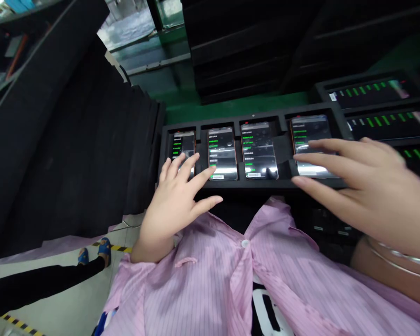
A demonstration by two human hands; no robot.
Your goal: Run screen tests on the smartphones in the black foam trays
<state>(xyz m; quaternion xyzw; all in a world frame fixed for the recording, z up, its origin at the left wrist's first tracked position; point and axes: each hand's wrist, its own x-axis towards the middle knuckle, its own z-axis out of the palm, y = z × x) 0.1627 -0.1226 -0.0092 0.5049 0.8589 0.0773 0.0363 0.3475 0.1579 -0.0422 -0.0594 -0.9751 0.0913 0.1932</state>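
Left hand: open (171, 200), palm down, fingers fanned and thumb held out; it hovers over or rests at the tray's near-left corner, its fingertips over the first phone (184, 140) and the forefinger reaching the second phone (223, 151); contact cannot be told.
Right hand: open (374, 186), fingers loosely stretched toward the left, over the fourth phone (308, 128) at the tray's right end; whether it touches the glass cannot be told.
Wrist: two thin, shiny bangles (399, 253) on the right.
Phones: four in a row, each in its own slot, slim and glossy, with white and green text; the third phone (259, 151) lies uncovered between the hands.
Tray: matte black (283, 147), with squared recesses and raised dividers.
Right edge: a second tray (346, 113) just beside it, holding lit screens with green bars.
Left edge: a tall black stack (91, 154) close by.
Far edge: a green strip (238, 109) runs beyond it.
Near edge: close to the pink striped shirt (196, 289).
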